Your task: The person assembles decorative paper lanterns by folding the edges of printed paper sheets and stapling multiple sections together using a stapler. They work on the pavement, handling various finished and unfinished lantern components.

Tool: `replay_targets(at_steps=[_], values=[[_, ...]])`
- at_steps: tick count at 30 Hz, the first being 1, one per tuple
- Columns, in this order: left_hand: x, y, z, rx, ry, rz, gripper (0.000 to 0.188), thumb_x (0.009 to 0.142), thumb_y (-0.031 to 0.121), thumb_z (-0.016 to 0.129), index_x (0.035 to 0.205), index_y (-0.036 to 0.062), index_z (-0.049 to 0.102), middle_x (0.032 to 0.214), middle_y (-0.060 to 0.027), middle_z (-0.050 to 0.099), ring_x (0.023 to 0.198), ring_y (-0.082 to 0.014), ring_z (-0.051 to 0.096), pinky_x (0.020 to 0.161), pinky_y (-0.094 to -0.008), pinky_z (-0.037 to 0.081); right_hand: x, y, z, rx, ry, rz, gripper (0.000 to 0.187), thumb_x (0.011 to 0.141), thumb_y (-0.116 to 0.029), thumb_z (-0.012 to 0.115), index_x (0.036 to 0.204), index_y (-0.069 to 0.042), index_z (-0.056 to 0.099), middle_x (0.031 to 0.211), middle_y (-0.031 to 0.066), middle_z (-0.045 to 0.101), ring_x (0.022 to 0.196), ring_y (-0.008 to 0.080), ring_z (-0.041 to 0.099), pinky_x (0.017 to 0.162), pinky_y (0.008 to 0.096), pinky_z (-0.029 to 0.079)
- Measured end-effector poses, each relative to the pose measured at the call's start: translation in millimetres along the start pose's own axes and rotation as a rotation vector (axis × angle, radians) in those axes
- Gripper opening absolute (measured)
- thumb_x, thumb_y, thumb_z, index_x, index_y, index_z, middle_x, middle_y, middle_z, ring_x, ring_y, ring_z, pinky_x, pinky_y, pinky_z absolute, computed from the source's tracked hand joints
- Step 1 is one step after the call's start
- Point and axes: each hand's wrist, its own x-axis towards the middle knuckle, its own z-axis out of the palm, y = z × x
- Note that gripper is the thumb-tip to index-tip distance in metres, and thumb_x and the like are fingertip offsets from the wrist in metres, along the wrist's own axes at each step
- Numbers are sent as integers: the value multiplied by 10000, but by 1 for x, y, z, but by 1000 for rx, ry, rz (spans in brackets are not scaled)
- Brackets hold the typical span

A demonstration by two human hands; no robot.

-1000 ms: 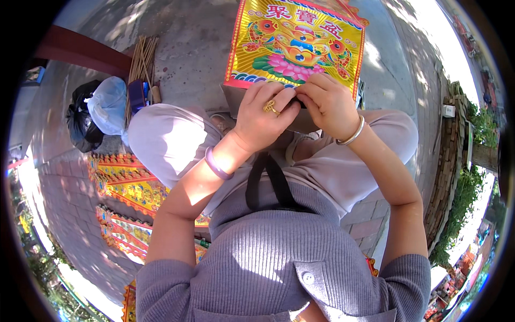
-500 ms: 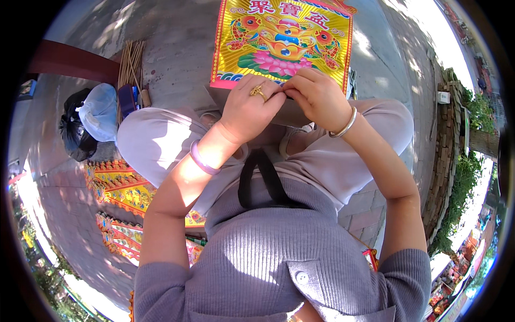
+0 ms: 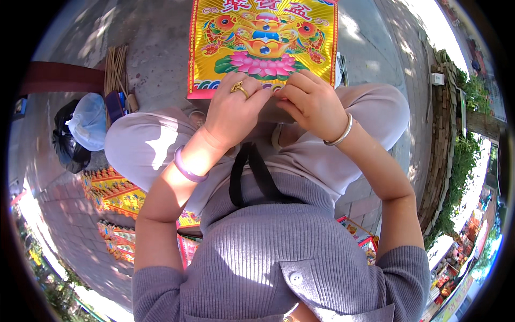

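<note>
Gold and red, a printed sheet (image 3: 263, 45) is in front of the bent legs (image 3: 142, 134), its pink lower edge by the hands; fish and a pink lotus (image 3: 263, 65) decorate it. The left hand (image 3: 233, 110), wearing a gold ring (image 3: 240, 89), and the right hand (image 3: 314, 107) have curled fingers, their tips almost meeting at that edge. What lies between them is hidden, so I cannot tell whether either grip is closed on anything. A purple bangle (image 3: 188, 166) circles the left wrist, a silver bangle (image 3: 341, 130) the right. Off to the left, a pale bag (image 3: 88, 122) sits against a black bag (image 3: 65, 142), near sticks (image 3: 115, 67). Ornate panels (image 3: 115, 196) lie on the paving (image 3: 64, 214).
</note>
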Motion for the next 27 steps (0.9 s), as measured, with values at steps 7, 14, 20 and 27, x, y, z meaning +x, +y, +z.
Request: replay_targets(at_steps=[7, 14, 20, 27], values=[[-17, 21, -8, -27, -32, 58, 139, 607, 77, 601, 742, 43, 588, 685, -48, 466, 688, -222, 512, 618, -326, 428, -19, -14, -3, 61, -29, -33, 127, 661, -92, 663, 763, -64, 593, 752, 48, 496, 720, 217, 521, 629, 317, 453], [-16, 34, -13, 18, -82, 109, 134, 585, 107, 567, 687, 27, 532, 684, -57, 460, 704, -209, 507, 628, -323, 432, -27, -22, -8, 85, -29, 18, 138, 632, -61, 672, 757, -59, 611, 745, 46, 512, 675, 217, 518, 603, 315, 452], [-18, 35, -9, -37, -130, 73, 118, 590, 83, 575, 685, 28, 531, 687, -64, 462, 687, -228, 514, 616, -338, 440, -33, -21, -12, 92, -38, 21, 286, 599, -99, 710, 862, -68, 600, 801, 45, 523, 740, 224, 517, 662, 319, 454], [-19, 34, -12, -74, -103, 29, 158, 567, 32, 596, 724, 23, 594, 669, -70, 474, 666, -243, 522, 588, -344, 438, -61, -12, -35, 14, -19, 143, 349, 553, -124, 735, 865, -87, 584, 834, 55, 520, 806, 244, 514, 696, 344, 443]])
